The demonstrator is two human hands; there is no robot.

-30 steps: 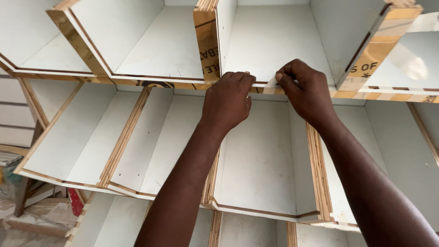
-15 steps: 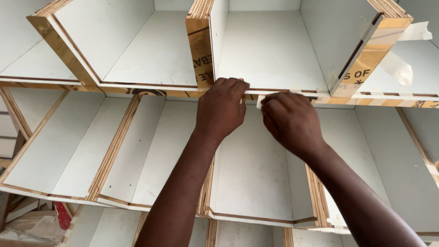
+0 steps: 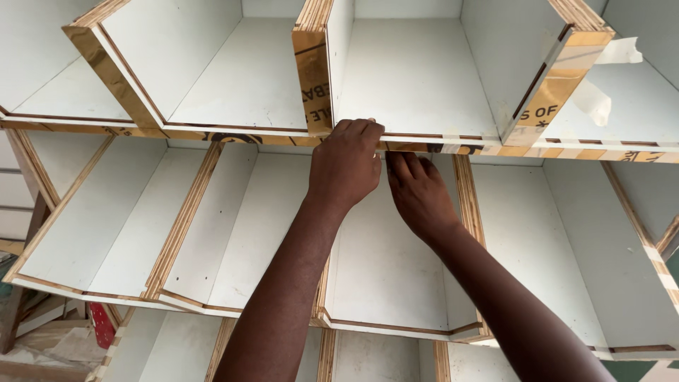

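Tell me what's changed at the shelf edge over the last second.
The right hand slid left along the shelf edge, from well right of the left hand to close beside it, its fingers now tucked under the edge. The left hand stayed pressed on the edge by the upright divider. The white shelving and the loose tape at upper right look unchanged.

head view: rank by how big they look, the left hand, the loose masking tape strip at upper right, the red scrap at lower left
1. left hand, though nearest the camera
2. masking tape strip
3. red scrap, partly hidden
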